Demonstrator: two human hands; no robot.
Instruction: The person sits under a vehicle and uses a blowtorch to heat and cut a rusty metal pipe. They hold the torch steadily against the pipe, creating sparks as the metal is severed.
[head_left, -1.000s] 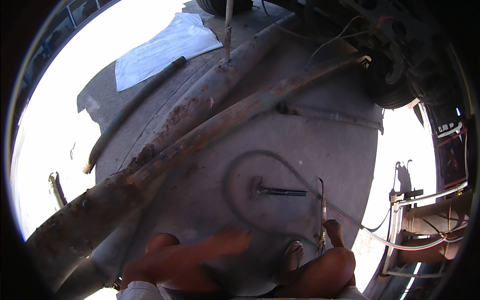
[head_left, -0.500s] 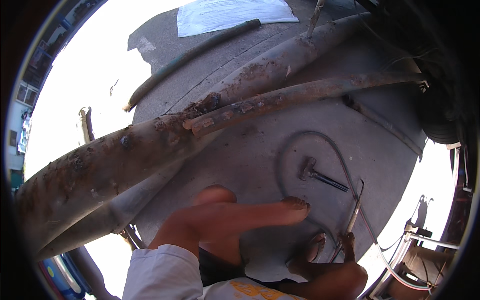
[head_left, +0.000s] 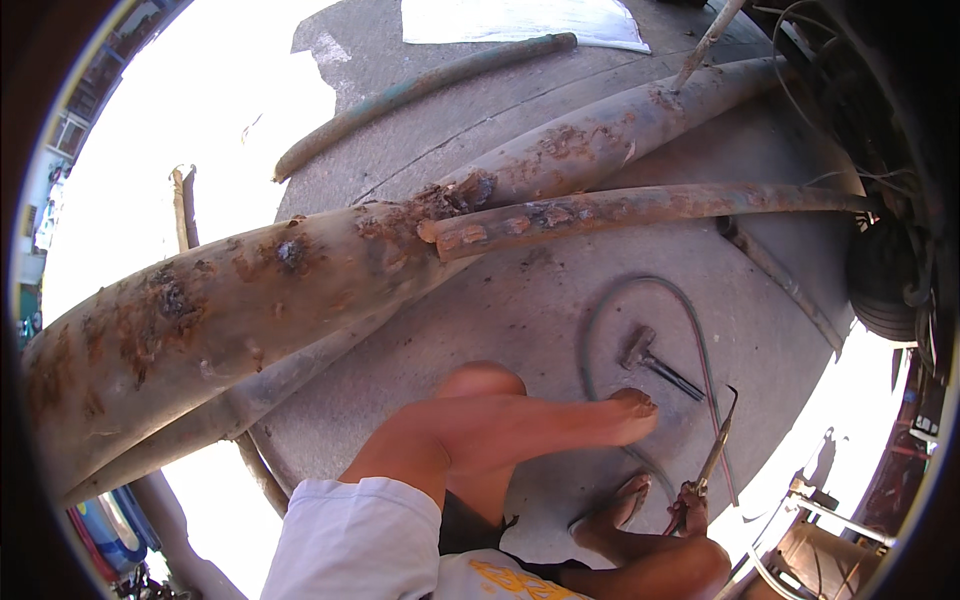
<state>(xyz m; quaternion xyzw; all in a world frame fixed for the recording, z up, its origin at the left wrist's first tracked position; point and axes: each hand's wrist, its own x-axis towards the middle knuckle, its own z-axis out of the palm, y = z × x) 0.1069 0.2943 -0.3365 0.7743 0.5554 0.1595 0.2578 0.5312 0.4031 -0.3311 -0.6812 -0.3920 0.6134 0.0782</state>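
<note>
Torch (head_left: 715, 453): slim w/ a bent tip, over the floor (head_left: 510, 315) on the R side, well apart from the pipes; tip aimed away from the wearer
R hand (head_left: 690, 508): fingers wrapped round the torch's near end, gripping it
L hand (head_left: 632, 415): held out past the knee (head_left: 485, 377), nothing obvious in it; kinda blurry, can't tell if open or closed tbh
Hose (head_left: 697, 320): looped round the hammer (head_left: 637, 348) on the floor; torch overlaps it in view, can't tell if they touch
Big pipe (head_left: 230, 290): rusty, rough patches; thinner pipe (head_left: 600, 212) ends just beside it
Torch step rn: imo just being held, not on any pipe, no flame that I can see
Torch next move: prob calls for a firm R grip, hose slack, & tip kept clear of hose + sandaled foot (head_left: 630, 497)
</note>
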